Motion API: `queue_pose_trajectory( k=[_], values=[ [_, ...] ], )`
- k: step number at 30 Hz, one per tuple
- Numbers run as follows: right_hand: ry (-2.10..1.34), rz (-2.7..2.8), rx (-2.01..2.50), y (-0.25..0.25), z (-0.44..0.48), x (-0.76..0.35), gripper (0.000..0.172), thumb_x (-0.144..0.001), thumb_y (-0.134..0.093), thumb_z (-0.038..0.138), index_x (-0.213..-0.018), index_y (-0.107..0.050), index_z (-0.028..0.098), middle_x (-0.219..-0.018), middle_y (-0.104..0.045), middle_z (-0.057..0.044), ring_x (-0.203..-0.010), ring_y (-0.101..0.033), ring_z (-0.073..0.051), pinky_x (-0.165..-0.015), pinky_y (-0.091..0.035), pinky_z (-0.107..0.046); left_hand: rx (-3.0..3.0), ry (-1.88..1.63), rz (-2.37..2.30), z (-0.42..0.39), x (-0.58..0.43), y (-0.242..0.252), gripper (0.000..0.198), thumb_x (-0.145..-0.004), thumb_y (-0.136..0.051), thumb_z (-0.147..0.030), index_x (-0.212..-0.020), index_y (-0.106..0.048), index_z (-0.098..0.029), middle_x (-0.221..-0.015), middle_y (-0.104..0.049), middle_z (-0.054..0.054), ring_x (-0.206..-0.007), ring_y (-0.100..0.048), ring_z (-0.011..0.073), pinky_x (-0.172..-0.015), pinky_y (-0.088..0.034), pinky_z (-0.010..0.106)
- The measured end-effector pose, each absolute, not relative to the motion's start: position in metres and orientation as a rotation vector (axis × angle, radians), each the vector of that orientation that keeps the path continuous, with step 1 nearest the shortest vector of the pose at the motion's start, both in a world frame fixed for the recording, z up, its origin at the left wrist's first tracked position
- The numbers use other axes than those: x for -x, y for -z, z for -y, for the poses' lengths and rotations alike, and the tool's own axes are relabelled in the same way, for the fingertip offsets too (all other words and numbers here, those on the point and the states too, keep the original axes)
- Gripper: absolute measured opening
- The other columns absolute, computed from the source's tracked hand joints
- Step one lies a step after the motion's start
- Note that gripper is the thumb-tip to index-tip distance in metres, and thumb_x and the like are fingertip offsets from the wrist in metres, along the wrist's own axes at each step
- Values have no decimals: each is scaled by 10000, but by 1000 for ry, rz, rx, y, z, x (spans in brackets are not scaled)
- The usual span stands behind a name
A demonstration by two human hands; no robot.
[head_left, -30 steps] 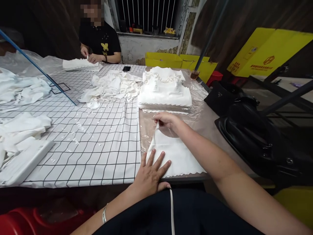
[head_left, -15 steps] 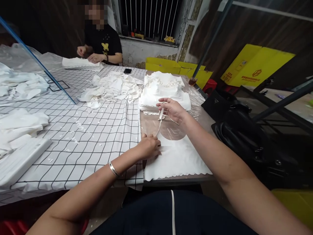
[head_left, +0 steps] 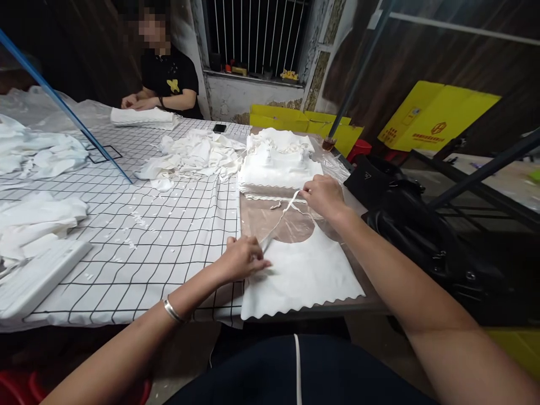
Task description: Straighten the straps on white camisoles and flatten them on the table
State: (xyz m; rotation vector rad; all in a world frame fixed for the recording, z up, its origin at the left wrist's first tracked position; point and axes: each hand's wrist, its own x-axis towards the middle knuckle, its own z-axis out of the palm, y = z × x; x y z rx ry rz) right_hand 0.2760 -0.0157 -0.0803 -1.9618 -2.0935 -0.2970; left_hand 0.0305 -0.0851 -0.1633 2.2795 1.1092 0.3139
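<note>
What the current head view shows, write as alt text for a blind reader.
A person's bare right hand holds a thin white fabric strip running toward their left hand, by the left edge of a flat white scalloped cloth. Beyond are a white scalloped fabric stack and a co-worker in a black shirt.

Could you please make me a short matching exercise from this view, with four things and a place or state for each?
Things:
1. Right hand
2. White cloth piece
3. Silver bracelet
4. Phone

Places or states:
A. around the left wrist
B. on the checked tablecloth
C. pinching a white strip
D. spread out, with a wavy near edge

Pairs: 1-C, 2-D, 3-A, 4-B
</note>
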Motion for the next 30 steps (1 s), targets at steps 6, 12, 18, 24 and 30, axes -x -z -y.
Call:
queue_pose_trajectory(
  k=[6, 12, 18, 24, 30],
  values=[
    [458, 2109, 1653, 64, 66, -261, 178, -829, -547, 225, -697, -661, 186, -794, -567, -86, -882, -484, -249, -833, -337, -379, -2285, -584, -1383, 56, -68, 161, 432, -871, -594, -488, -1213, -642, -229, -1219, -610, 97, -1130, -488, 308, -897, -278, 451],
    [-750, 2407, 1565, 52, 106, -286, 207, -710, -727, 421, -768, -693, 226, -819, -651, -30, -836, -555, -214, -779, -396, -334, -2303, -524, -1384, 36, -76, 169, 266, -931, -515, -300, -988, -769, -249, -1022, -687, 73, -1057, -519, 278, -855, -253, 443],
    [-1329, 1657, 1586, 123, 72, -264, 513, -733, -654, 663, -733, -696, 152, -799, -687, -63, -774, -597, -176, -753, -457, -316, -2276, -553, -1422, 45, -71, 172, 294, -942, -504, -322, -1120, -736, -296, -1054, -690, 69, -1037, -527, 265, -856, -253, 438],
    [-1840, 1378, 1369, 156, 53, -239, 514, -540, -845, 609, -721, -730, 142, -745, -695, -59, -752, -626, -173, -765, -500, -332, -2309, -495, -1409, 40, -70, 174, 351, -951, -450, -307, -1196, -699, -332, -1067, -676, 61, -1048, -518, 262, -868, -257, 438],
    [-1640, 1604, 1438, 137, 84, -253, 384, -706, -769, 540, -800, -747, 168, -835, -737, -63, -820, -651, -184, -805, -464, -321, -2263, -408, -1422, 28, -67, 180, 369, -958, -415, -357, -1199, -694, -354, -1079, -667, 62, -1075, -512, 277, -877, -264, 453]
  ],
)
